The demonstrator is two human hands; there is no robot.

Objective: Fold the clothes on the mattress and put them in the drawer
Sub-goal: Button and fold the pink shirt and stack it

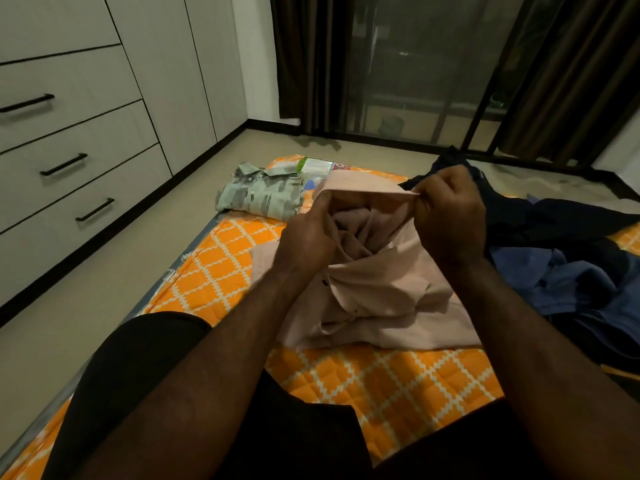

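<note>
1. Left hand (pixel 308 237): fingers curled, pinching one end of the collar of the pink shirt (pixel 377 299).
2. Right hand (pixel 450 216): fingers curled, pinching the other end; the collar is stretched taut between the hands.
3. Pink shirt: body bunched, lower part resting on the orange mattress (pixel 214 261).
4. Folded grey-green shirt (pixel 259 195): lies at the mattress's far left edge.
5. Heap of blue and dark clothes (pixel 571 275): unfolded, just right of the pink shirt.
6. Drawers (pixel 79 129): closed, left of the mattress.

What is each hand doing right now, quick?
Left hand: closed, pinching the upper edge of the pink shirt.
Right hand: closed, pinching the same edge of the pink shirt further along.
</note>
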